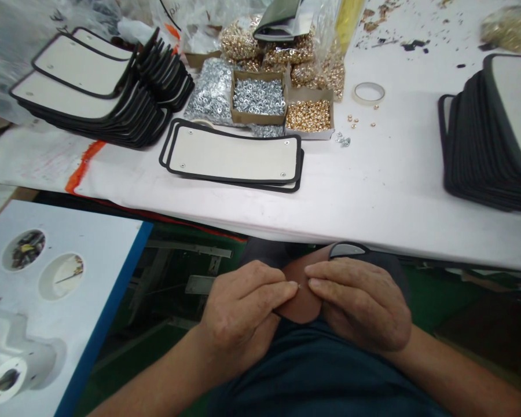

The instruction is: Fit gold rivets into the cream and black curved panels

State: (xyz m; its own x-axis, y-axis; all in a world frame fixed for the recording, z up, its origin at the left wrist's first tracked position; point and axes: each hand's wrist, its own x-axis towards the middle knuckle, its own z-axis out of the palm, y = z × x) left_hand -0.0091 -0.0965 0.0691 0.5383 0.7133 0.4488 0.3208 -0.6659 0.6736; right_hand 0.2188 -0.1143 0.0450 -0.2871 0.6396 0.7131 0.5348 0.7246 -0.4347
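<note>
Over my lap I hold a brown leather-like panel (301, 307), bent, with a black-edged pale patch showing at its far end. My left hand (245, 307) grips its left side, fingers pressed together and pointing at a tiny pale spot in the brown face, too small to name. From the other side my right hand (364, 301) is closed on the same panel, its fingertips close to that spot. Both thumbs are mostly hidden. Beyond my hands, white panels with black rims and metal eyelets (234, 153) lie stacked near the table's front edge.
Stacks of similar panels stand at left (82, 98) and right (490, 139). Between them are a box of silver eyelets (260, 97), a box of gold ones (308, 116), bagged fasteners (211, 90) and a tape roll (369, 92). A sewing machine (21, 353) is at lower left.
</note>
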